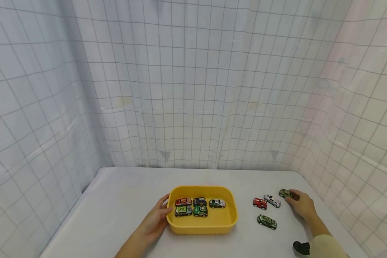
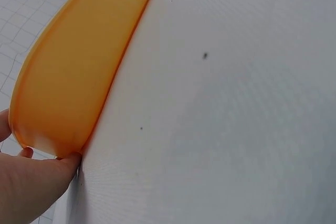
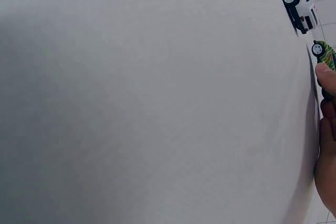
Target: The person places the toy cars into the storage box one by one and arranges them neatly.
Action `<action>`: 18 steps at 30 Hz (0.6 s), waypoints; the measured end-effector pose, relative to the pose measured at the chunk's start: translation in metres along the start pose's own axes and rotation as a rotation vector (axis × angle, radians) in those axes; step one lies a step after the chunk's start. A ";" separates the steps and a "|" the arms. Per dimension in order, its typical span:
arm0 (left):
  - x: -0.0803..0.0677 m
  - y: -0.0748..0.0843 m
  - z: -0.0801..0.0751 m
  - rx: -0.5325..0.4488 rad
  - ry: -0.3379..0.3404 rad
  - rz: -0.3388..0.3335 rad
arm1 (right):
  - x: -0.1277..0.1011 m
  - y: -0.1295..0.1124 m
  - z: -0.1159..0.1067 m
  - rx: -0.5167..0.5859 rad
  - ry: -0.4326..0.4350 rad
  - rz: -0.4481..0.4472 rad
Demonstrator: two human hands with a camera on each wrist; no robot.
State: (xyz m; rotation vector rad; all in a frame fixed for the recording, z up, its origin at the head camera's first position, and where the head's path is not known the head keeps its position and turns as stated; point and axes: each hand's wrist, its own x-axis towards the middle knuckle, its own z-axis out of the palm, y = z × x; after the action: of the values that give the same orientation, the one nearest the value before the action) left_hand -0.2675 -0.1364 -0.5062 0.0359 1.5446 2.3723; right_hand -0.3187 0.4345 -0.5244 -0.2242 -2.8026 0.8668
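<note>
My left hand (image 1: pixel 155 220) grips the left end of a yellow plastic tray (image 1: pixel 202 230), thumb at the rim; the left wrist view shows the fingers around the corner of its wall. Several toy cars sit inside: a red one (image 1: pixel 183 202), a dark blue one (image 1: pixel 200 201), a white-and-green one (image 1: pixel 217 204), a lime one (image 1: pixel 183 211) and a green one (image 1: pixel 200 211). Far to the right, my right hand (image 1: pixel 301 205) pinches a small green camouflage toy car (image 1: pixel 284 193) between thumb and fingers, low over the table. The right wrist view catches that car (image 3: pixel 326 53) only at its edge.
Between tray and right hand stand a red toy car (image 1: pixel 259 203), a white toy car (image 1: pixel 272 200) and a longer camouflage toy car (image 1: pixel 267 221). A black object (image 1: pixel 301 248) lies by the right sleeve. Gridded white curtains (image 1: pixel 193 107) enclose the white table (image 1: pixel 122 193).
</note>
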 end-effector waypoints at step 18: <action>0.000 0.001 0.000 0.012 -0.008 -0.005 | 0.001 -0.010 -0.015 0.017 -0.019 -0.095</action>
State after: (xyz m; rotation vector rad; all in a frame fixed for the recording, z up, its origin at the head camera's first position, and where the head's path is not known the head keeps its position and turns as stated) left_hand -0.2679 -0.1368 -0.5057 0.0435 1.5535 2.3562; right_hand -0.3173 0.4347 -0.5065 -0.0804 -2.7959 0.8751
